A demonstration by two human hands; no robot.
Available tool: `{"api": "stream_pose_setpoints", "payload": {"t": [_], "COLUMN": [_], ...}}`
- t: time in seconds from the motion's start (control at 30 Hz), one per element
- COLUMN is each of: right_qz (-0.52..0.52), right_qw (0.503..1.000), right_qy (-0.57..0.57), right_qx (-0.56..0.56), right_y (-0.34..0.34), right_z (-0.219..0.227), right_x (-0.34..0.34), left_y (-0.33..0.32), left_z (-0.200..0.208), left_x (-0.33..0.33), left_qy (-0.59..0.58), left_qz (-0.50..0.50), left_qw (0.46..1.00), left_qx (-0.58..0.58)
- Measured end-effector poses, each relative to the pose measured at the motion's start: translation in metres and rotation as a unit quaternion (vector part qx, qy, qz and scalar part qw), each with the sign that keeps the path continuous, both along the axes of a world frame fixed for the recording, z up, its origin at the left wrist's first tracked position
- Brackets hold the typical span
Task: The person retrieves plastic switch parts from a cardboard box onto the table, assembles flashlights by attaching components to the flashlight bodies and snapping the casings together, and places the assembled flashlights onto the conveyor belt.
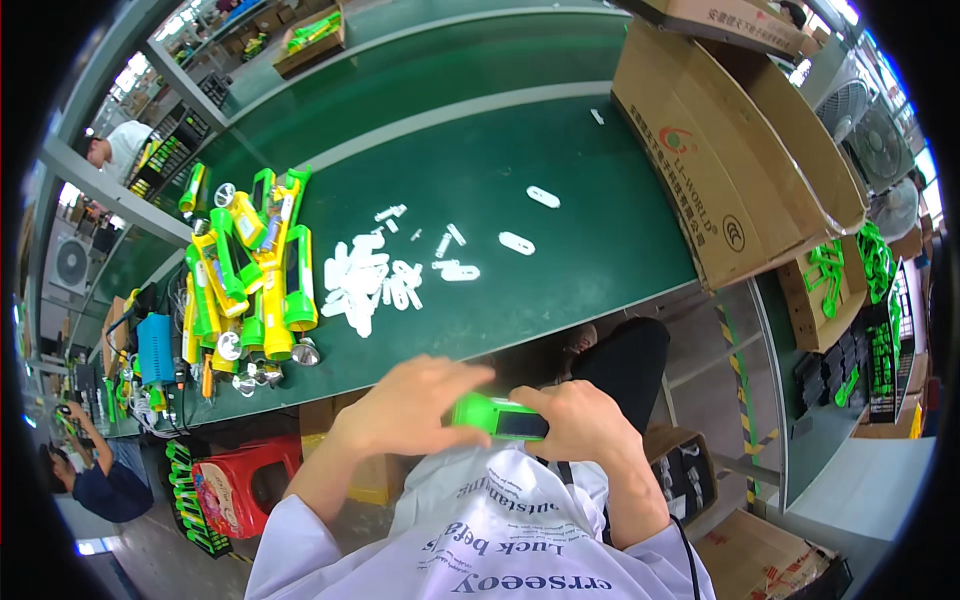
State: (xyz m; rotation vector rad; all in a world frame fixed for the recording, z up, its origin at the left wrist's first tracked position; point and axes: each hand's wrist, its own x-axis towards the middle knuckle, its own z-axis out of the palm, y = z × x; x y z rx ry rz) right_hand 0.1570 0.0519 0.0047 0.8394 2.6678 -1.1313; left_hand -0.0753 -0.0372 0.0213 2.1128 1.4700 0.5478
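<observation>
I hold a green flashlight [482, 410] with a dark panel over my lap, in front of the bench edge. My right hand [592, 422] is closed around the panel end, with the thumb along its top. At the other end, my left hand [410, 405] is open and curved. Its fingers stretch above the round green head, and its thumb passes in front of it. On the bench to the left lies a heap of yellow and green flashlights [272, 290]. Beside them is a pile of small white plastic pieces [355, 280].
The green bench [560, 300] spans the space ahead. Two white oval plates [516, 243] lie apart from the pile. A large cardboard box [665, 140] stands on the right. A blue device [155, 348] with cables sits far left, above a red stool [235, 490]. Other people work at the left.
</observation>
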Motion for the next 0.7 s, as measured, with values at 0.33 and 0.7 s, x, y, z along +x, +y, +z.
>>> {"api": "stream_pose_setpoints", "payload": {"t": [0.33, 0.7], "right_qz": [-0.285, -0.386], "right_qw": [0.874, 0.877], "right_qy": [0.393, 0.164], "right_qx": [0.025, 0.236], "right_y": [0.061, 0.135], "right_z": [-0.005, -0.058], "right_x": [0.014, -0.014], "left_y": [0.023, 0.171], "left_z": [-0.003, 0.022], "left_x": [-0.023, -0.154], "left_qy": [0.025, -0.383], "left_qz": [0.049, 0.423], "left_qw": [0.998, 0.817], "left_qx": [-0.011, -0.083]}}
